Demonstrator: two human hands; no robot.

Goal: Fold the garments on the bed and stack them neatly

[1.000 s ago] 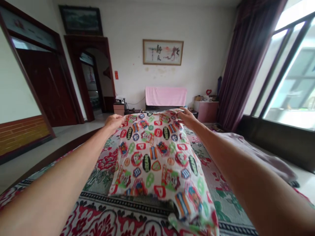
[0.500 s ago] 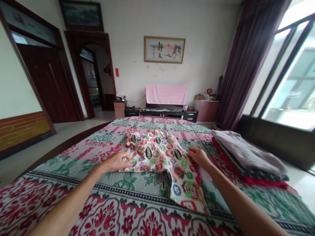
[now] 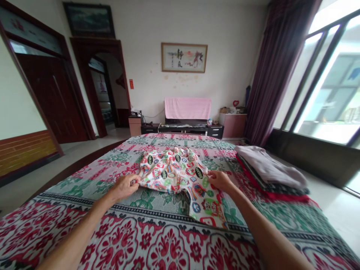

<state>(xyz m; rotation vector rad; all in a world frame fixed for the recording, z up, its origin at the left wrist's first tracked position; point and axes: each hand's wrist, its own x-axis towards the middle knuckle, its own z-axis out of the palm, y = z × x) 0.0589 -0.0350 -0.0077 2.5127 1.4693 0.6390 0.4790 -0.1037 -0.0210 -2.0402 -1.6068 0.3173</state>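
Note:
A small white garment printed with colourful cartoon badges (image 3: 180,176) lies crumpled on the floral bedspread (image 3: 140,240), one leg trailing toward me. My left hand (image 3: 123,186) pinches its left edge with closed fingers. My right hand (image 3: 221,180) grips its right edge the same way. Both arms reach forward over the bed.
A stack of folded clothes (image 3: 267,170), grey on top with dark and red layers below, sits on the bed's right side. Beyond the bed stand a low dark cabinet with a pink cloth (image 3: 188,108) and a pink box. Dark doors at left, a window with purple curtain at right.
The garment went from held up and spread in the air to lying on the bed. Both hands have come down with it and now grip its side edges.

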